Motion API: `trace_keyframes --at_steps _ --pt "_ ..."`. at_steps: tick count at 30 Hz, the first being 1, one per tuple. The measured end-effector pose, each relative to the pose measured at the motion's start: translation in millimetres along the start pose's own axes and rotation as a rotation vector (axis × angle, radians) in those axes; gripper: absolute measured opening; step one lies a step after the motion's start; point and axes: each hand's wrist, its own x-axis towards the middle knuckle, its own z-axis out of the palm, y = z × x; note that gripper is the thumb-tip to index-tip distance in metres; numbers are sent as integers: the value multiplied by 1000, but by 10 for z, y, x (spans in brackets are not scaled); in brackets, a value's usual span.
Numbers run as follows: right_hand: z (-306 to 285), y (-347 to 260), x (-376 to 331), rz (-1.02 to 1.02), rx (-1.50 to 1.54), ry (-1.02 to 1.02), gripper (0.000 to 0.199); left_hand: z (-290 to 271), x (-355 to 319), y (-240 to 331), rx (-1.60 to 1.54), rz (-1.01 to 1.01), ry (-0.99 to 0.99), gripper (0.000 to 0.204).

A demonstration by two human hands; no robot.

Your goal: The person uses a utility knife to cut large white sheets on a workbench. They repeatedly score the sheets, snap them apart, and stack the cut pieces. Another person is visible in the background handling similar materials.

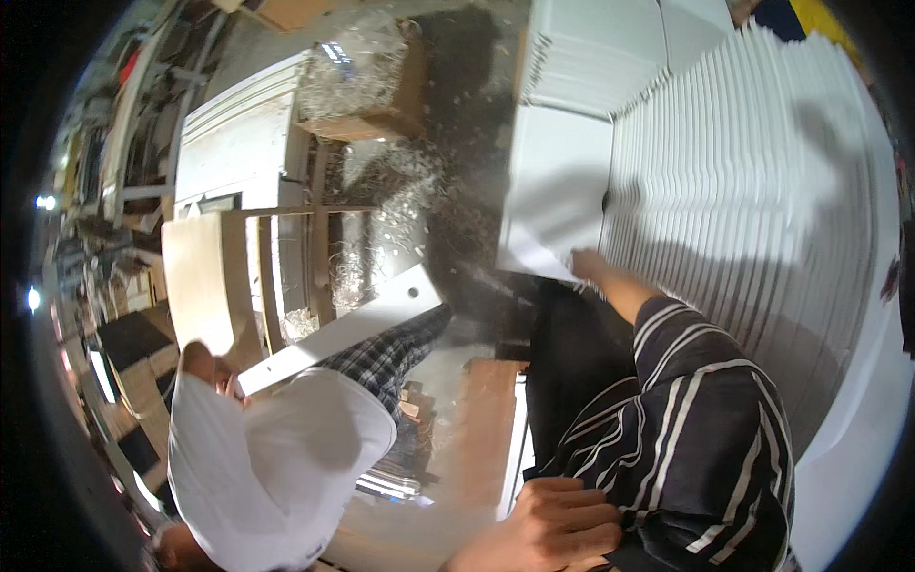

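My right hand [589, 265], at the end of a striped sleeve, reaches forward to the near corner of a white panel [558, 181]. Its fingers look closed on that edge, though they are small and slightly blurred. Close beside it, many thin white panels [734, 191] stand on edge in a long row. Near the bottom, my left hand [558, 524] is curled into a fist in front of the striped shirt; anything inside its fingers is hidden.
At left a co-worker in a white shirt [305, 448] holds a long white board [348, 329] with a hole near its end. Beyond stand a cardboard box [372, 119] with a clear plastic bag, and a pale wooden block [205, 281]. Shavings [400, 191] litter the floor.
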Motion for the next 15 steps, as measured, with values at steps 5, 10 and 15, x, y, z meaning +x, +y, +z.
trace_keyframes --at_steps 5,10,15 --pt "-71 387 773 288 335 417 60 -59 -453 -823 -346 -244 -107 31" --pt "-295 530 1507 449 586 707 65 160 -1123 -1434 -467 -826 236 34" --pt "-494 624 1823 628 906 664 83 196 -1625 -1720 -463 -1388 439 38"
